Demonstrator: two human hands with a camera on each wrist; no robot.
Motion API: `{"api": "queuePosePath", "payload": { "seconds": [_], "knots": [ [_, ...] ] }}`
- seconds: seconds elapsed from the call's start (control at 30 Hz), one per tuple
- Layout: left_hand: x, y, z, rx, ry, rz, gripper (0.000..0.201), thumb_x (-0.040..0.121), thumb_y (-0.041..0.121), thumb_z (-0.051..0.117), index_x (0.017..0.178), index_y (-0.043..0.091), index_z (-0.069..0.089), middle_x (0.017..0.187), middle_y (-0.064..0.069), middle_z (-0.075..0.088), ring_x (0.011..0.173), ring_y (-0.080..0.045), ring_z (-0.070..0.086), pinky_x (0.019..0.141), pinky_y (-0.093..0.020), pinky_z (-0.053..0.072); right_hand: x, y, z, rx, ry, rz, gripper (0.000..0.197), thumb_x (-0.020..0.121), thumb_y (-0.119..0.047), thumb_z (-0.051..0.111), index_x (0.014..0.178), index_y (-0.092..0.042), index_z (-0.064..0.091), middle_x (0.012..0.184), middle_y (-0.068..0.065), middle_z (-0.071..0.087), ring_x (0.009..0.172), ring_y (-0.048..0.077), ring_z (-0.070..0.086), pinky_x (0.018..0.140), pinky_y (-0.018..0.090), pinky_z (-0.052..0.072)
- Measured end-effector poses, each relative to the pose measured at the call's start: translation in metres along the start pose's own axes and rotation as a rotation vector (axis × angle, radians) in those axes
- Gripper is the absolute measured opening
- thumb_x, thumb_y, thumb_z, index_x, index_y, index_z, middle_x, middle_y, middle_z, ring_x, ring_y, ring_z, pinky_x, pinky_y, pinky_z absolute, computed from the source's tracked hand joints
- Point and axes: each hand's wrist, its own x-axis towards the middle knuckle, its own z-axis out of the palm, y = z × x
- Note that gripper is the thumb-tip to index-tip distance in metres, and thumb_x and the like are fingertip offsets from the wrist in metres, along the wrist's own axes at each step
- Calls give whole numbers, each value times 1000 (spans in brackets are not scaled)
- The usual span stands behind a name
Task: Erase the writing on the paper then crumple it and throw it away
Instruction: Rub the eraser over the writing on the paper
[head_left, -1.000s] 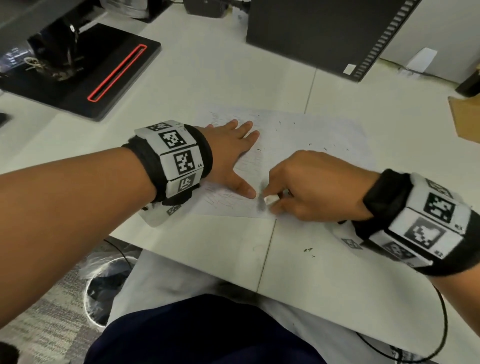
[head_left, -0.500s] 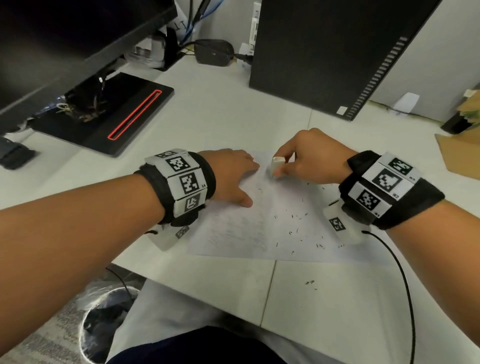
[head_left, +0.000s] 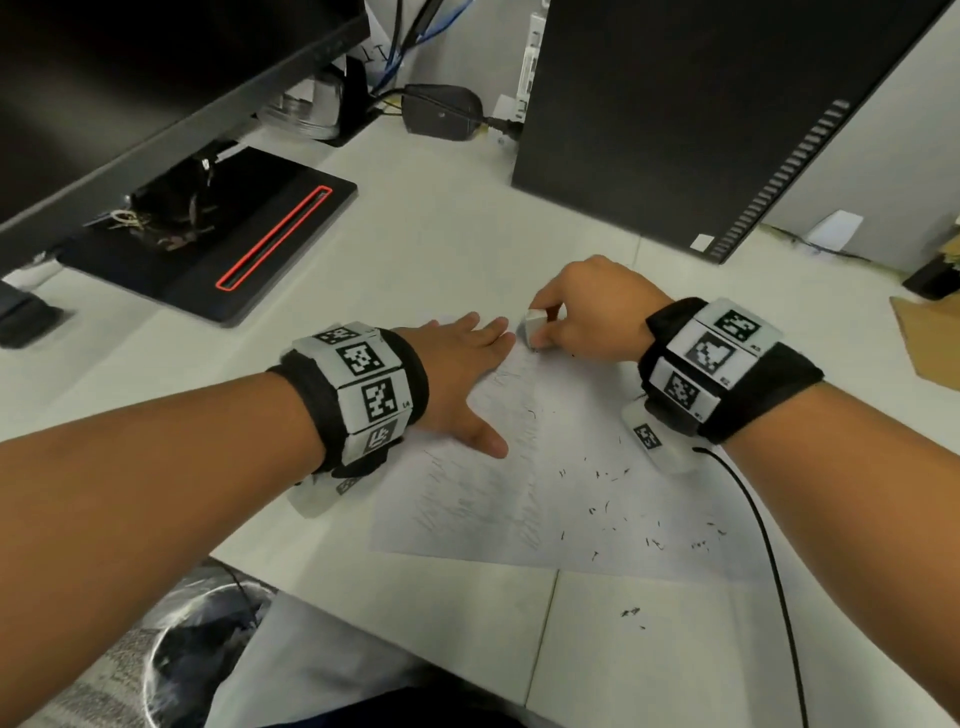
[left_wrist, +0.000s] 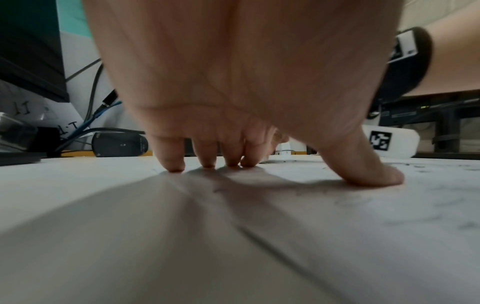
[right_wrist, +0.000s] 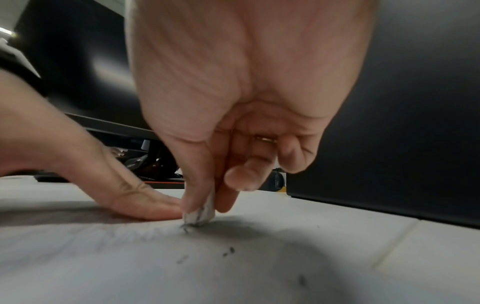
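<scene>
A white sheet of paper (head_left: 571, 499) with faint pencil writing lies flat on the white desk, dotted with dark eraser crumbs (head_left: 649, 525). My left hand (head_left: 462, 374) lies flat with spread fingers on the paper's far left part, fingertips (left_wrist: 176, 166) and thumb pressing down. My right hand (head_left: 576, 317) pinches a small white eraser (head_left: 532, 327) between thumb and fingers at the paper's far edge. In the right wrist view the eraser (right_wrist: 201, 212) has its smudged tip on the paper (right_wrist: 130, 257), right beside my left hand's fingers (right_wrist: 145, 207).
A black computer tower (head_left: 701, 104) stands behind the paper. A monitor (head_left: 130, 93) and its black base (head_left: 234, 244) with a red outline sit far left. A power adapter (head_left: 441, 111) lies at the back. A bin (head_left: 197, 649) sits under the desk, cardboard (head_left: 930, 338) at right.
My right hand carried the eraser from the paper's near edge to its far edge and rubs there. My left hand's fingers have spread flatter. The head view has tilted up.
</scene>
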Motion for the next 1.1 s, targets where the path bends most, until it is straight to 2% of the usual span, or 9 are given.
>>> {"api": "queuePosePath", "payload": {
  "seconds": [0.07, 0.13, 0.27, 0.4, 0.6, 0.73, 0.83, 0.93, 1.1],
  "knots": [
    [0, 0, 0, -1, -10, -2, 123, 70, 82, 53, 153, 23, -16, 160, 8, -21, 148, -15, -17, 122, -46, 5, 8, -4, -2, -54, 22, -15, 20, 93, -35, 69, 102, -20, 78, 99, 2, 75, 90, 24, 67, 75, 35, 53],
    [0, 1, -1, 4, -11, -16, 123, 69, 83, 53, 153, 24, -15, 160, 9, -21, 148, -14, -15, 121, -47, 7, 4, -6, 0, -88, 25, -42, 23, 94, -36, 67, 105, -19, 78, 101, 2, 74, 92, 25, 67, 79, 37, 55],
    [1, 2, -3, 14, -8, -24, 126, 68, 83, 54, 154, 22, -14, 160, 9, -20, 149, -16, -13, 119, -49, 10, -34, -9, 11, -95, -78, -135, 23, 98, -38, 61, 108, -25, 77, 99, -5, 70, 90, 20, 64, 83, 42, 55],
    [2, 0, -1, -3, -10, -20, 126, 68, 83, 54, 154, 23, -15, 160, 9, -21, 149, -16, -15, 120, -49, 7, -44, -10, 6, -45, -172, -173, 21, 96, -41, 64, 109, -32, 77, 100, -14, 69, 88, 10, 62, 81, 35, 55],
    [0, 1, -3, 6, -20, -12, 125, 69, 83, 54, 154, 21, -16, 160, 8, -21, 149, -17, -15, 121, -48, 6, 8, -3, -11, 46, -24, -33, 13, 88, -37, 73, 88, -27, 81, 87, -7, 78, 83, 16, 70, 79, 40, 60],
    [2, 1, -2, 7, -10, -16, 126, 68, 83, 54, 154, 22, -14, 161, 8, -19, 149, -17, -13, 120, -50, 9, -9, -9, 0, -60, -42, -86, 19, 90, -38, 68, 91, -22, 80, 89, 0, 76, 84, 22, 69, 79, 44, 59],
    [3, -1, -1, 5, -14, -17, 126, 67, 84, 53, 153, 24, -16, 160, 10, -22, 149, -16, -15, 121, -49, 8, -38, -12, 7, -46, -141, -159, 20, 94, -38, 67, 105, -27, 79, 95, -10, 72, 85, 13, 65, 80, 34, 55],
    [4, -1, 0, 5, -16, -14, 126, 67, 84, 53, 153, 23, -16, 160, 9, -22, 149, -16, -15, 120, -49, 7, -42, -10, 4, 10, -207, -178, 18, 93, -38, 69, 107, -32, 79, 98, -15, 73, 83, 4, 64, 80, 29, 54],
    [2, 0, -2, 7, -13, -13, 126, 68, 84, 53, 153, 22, -16, 160, 8, -21, 148, -16, -15, 120, -48, 5, -2, 3, -7, 55, -39, -25, 20, 89, -39, 73, 93, -21, 81, 90, -3, 79, 85, 16, 70, 83, 43, 60]
  ]
}}
